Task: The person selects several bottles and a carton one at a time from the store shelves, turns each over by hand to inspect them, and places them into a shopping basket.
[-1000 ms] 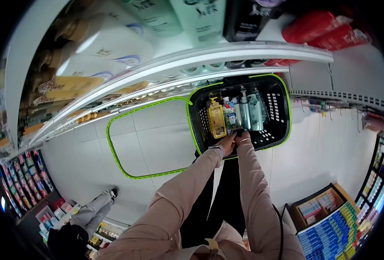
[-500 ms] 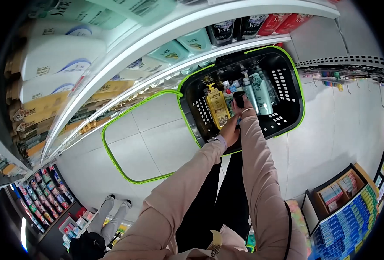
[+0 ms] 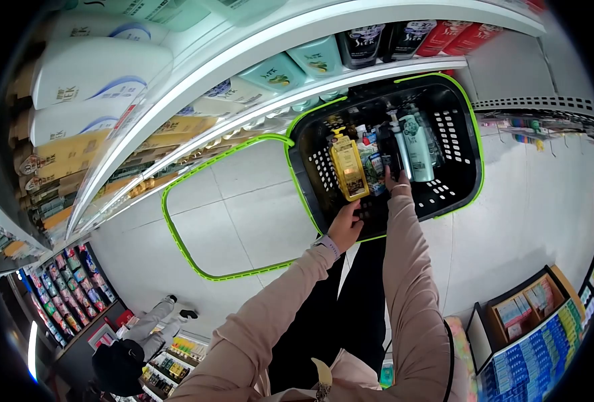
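Note:
A black basket (image 3: pixel 468 181) with a green rim holds several bottles. My right hand (image 3: pixel 397 182) is inside it, closed around the lower end of a dark bottle (image 3: pixel 387 151). Right beside that bottle lie a silver pump bottle (image 3: pixel 401 153) and a pale green bottle (image 3: pixel 417 151). On the left of the basket is a yellow pump bottle (image 3: pixel 349 164), with small colourful packs (image 3: pixel 375 167) next to it. My left hand (image 3: pixel 346 226) is at the basket's near side, just below the yellow bottle, its fingers apart and nothing visible in them.
The basket's green handle (image 3: pixel 223 276) is folded out to the left over the tiled floor (image 3: pixel 256 214). Shelves (image 3: pixel 243 60) of bottles curve along the top and left. A display of blue boxes (image 3: pixel 531 348) stands lower right. Another person (image 3: pixel 126 362) is at lower left.
My right hand has lowered the dark item among the bottles. My left hand has moved away from it, down and left. The view has shifted slightly, and the other person's legs have moved.

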A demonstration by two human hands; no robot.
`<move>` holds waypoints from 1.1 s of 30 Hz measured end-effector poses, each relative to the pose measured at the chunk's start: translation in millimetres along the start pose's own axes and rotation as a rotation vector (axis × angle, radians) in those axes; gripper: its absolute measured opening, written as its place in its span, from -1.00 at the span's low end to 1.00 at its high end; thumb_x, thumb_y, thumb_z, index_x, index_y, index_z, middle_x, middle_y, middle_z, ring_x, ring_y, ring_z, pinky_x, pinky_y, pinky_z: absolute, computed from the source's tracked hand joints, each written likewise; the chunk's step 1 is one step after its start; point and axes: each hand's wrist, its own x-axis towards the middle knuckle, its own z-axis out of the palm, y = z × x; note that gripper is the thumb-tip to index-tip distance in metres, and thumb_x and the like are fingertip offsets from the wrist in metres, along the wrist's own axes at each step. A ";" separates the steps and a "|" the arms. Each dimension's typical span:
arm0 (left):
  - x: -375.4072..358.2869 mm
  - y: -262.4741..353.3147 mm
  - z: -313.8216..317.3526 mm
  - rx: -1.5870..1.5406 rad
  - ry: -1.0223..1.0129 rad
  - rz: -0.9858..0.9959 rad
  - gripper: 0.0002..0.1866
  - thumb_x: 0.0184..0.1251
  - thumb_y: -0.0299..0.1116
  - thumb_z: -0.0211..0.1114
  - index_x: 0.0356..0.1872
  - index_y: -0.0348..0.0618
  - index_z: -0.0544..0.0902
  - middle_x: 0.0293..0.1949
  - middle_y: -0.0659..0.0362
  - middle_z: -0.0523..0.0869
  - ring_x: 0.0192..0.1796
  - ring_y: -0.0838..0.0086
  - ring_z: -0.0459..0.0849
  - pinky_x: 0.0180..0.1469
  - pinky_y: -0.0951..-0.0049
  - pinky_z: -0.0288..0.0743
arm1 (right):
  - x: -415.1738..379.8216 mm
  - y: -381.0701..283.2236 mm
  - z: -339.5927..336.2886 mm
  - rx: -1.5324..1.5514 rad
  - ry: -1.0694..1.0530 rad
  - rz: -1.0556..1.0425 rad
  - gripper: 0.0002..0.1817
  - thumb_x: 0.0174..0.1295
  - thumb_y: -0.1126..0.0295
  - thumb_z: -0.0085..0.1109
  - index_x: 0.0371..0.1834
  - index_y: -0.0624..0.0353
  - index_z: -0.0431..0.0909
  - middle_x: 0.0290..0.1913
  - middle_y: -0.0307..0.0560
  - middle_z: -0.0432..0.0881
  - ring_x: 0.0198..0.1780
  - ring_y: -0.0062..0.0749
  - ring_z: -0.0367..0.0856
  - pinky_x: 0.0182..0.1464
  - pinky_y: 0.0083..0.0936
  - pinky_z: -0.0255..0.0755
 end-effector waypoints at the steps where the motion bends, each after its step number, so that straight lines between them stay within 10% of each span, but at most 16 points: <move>1: -4.1 -3.9 1.6 -0.005 -0.007 0.005 -0.44 0.12 -0.59 0.12 0.19 -0.16 0.20 0.05 0.03 0.41 -0.11 0.37 0.56 -0.17 0.49 0.47 | -15.4 -0.9 -4.7 0.050 0.009 -0.002 -0.59 0.31 0.25 -0.15 0.10 0.31 0.28 0.10 0.00 0.41 0.11 -0.18 0.35 0.06 -0.18 0.43; 9: -71.0 -3.4 -18.6 0.542 -0.336 0.070 -0.55 0.12 -0.42 0.12 0.08 -0.21 0.35 0.01 -0.07 0.48 0.03 0.12 0.48 0.09 0.22 0.35 | -169.0 -3.8 -12.5 -0.066 -0.320 0.157 -0.74 0.28 0.31 -0.11 -0.09 0.26 0.38 -0.18 -0.02 0.54 -0.17 -0.27 0.55 -0.09 -0.39 0.51; 16: -165.0 -26.9 -182.5 1.090 -0.307 -0.748 -0.32 0.28 0.13 -0.28 0.32 -0.06 0.02 0.33 0.04 0.07 0.38 0.19 -0.03 0.33 -0.06 -0.30 | -289.6 44.9 -43.6 -0.380 -0.311 0.317 -0.80 0.27 0.28 -0.11 -0.13 0.06 0.41 -0.18 -0.13 0.57 -0.17 -0.31 0.54 -0.13 -0.36 0.44; 19: -209.4 -29.6 -241.0 1.103 -0.475 -1.033 -0.31 0.28 0.18 -0.33 0.20 -0.15 0.31 0.19 0.01 0.36 0.30 0.14 0.19 0.32 -0.12 -0.41 | -333.3 77.5 -65.5 -0.698 -0.259 0.286 -0.73 0.23 0.23 -0.08 -0.05 0.01 0.38 -0.13 -0.16 0.55 -0.13 -0.39 0.50 -0.06 -0.37 0.38; 21: -255.6 -146.3 -269.7 1.207 -0.278 -0.784 -0.29 0.26 0.21 -0.33 0.10 -0.19 0.42 0.05 0.00 0.51 0.22 0.16 0.34 0.30 -0.16 -0.42 | -354.4 96.2 -89.6 -0.750 -0.336 0.348 -0.66 0.20 0.27 -0.04 0.05 0.02 0.31 -0.07 -0.15 0.51 -0.06 -0.38 0.47 0.00 -0.36 0.33; 27: -269.6 -24.6 -267.1 1.170 -0.587 -0.756 -0.32 0.28 0.18 -0.29 0.06 -0.20 0.46 -0.08 0.00 0.60 0.08 0.24 0.50 0.29 -0.13 -0.24 | -417.2 155.2 -136.6 -1.045 -0.229 0.426 -0.66 0.19 0.21 -0.02 0.01 0.04 0.35 -0.09 -0.13 0.53 -0.11 -0.37 0.50 -0.07 -0.39 0.39; 33: -325.3 -23.7 -247.0 1.048 -0.323 -0.488 -0.44 0.25 0.11 -0.13 -0.08 -0.19 0.51 -0.14 0.01 0.62 -0.02 0.18 0.55 0.02 0.09 0.31 | -496.1 214.0 -160.5 -1.421 -0.384 0.187 -0.61 0.12 0.23 0.10 0.00 0.12 0.36 -0.13 -0.12 0.54 -0.14 -0.44 0.49 -0.12 -0.45 0.39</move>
